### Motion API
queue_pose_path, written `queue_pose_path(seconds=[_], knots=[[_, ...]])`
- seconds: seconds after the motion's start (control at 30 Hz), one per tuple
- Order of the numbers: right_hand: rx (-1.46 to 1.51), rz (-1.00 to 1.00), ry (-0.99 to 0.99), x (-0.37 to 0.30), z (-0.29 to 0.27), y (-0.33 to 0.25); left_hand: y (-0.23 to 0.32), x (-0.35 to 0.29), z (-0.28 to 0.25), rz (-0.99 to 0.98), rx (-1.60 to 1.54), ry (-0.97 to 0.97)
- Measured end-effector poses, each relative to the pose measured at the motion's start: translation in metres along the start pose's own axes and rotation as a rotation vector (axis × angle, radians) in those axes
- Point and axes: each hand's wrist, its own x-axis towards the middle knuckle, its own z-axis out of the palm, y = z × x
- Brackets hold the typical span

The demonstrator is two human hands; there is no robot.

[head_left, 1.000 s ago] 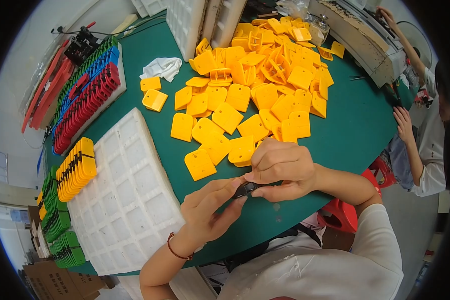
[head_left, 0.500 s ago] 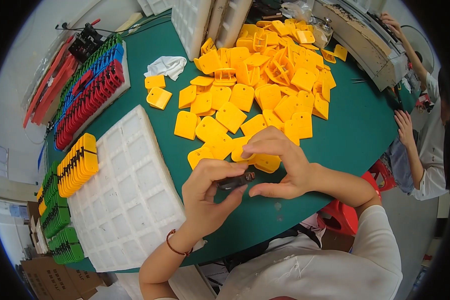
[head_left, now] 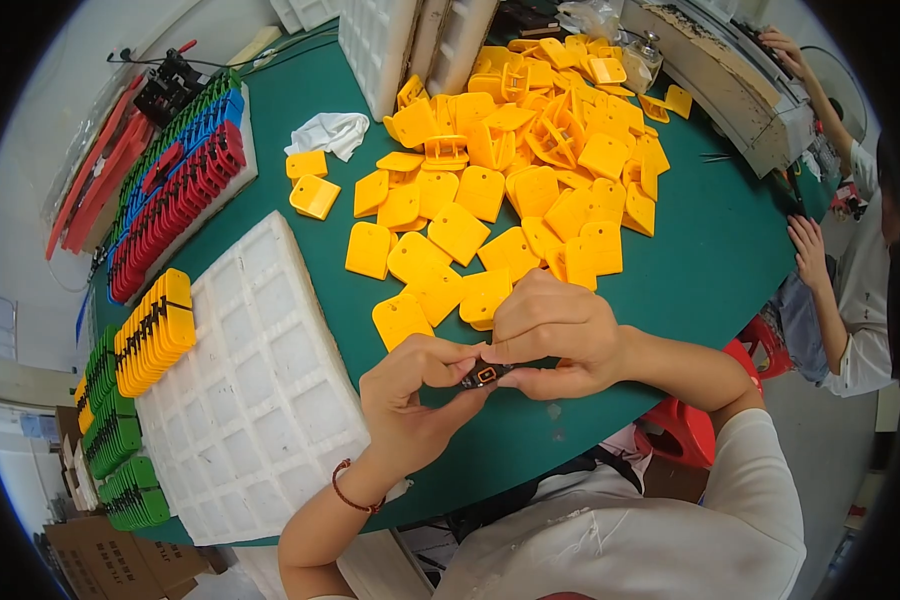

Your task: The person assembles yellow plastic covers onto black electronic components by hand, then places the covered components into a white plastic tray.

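A small black part [head_left: 484, 375] with a copper-coloured square outline on its face is between my hands, above the green table. My left hand [head_left: 410, 395] pinches its left side between thumb and fingers. From the other side, the thumb and curled fingers of my right hand [head_left: 562, 338] press on it. My fingertips cover much of its edges, so I cannot make out its whole shape. Just beyond my hands lie yellow plastic pieces [head_left: 402, 320], flat with rounded corners and a small hole, part of a large heap [head_left: 540, 150].
A white foam tray [head_left: 255, 370] lies at left, with rows of yellow [head_left: 157, 325] and green pieces [head_left: 110, 435] along its far-left side. Red, blue and green pieces [head_left: 175, 190] stand behind it. Upright foam trays [head_left: 380, 55] and a white cloth [head_left: 330, 133] are farther back. Another person's hand [head_left: 808, 245] is at right.
My right hand has closed from an open, spread pose onto the black part. The part has turned, so its copper-coloured outline faces up. The left hand keeps its grip.
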Motion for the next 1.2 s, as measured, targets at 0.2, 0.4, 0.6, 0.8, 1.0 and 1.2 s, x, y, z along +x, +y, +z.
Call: queue_pose_path(seconds=[0.2,0.4,0.6,0.8,1.0,1.2], knots=[[-0.01,0.022,-0.004,-0.001,-0.004,-0.001,-0.002,0.0,0.001,-0.028,-0.061,-0.031],[-0.211,0.433,-0.029,0.011,-0.029,0.007,0.0,0.008,0.001,-0.312,-0.403,0.263],[-0.386,0.293,-0.328,0.01,-0.028,0.008,-0.006,0.006,-0.001,-0.411,-0.462,0.306],[-0.533,0.198,-0.453,-0.001,-0.007,0.008,-0.005,0.009,-0.002,-0.413,-0.464,0.395],[-0.425,0.314,-0.138,0.0,-0.015,0.013,-0.012,0.008,-0.003,-0.437,-0.566,0.406],[0.361,0.413,0.241,0.006,-0.025,0.011,-0.017,0.006,-0.002,-0.329,-0.527,0.326]])
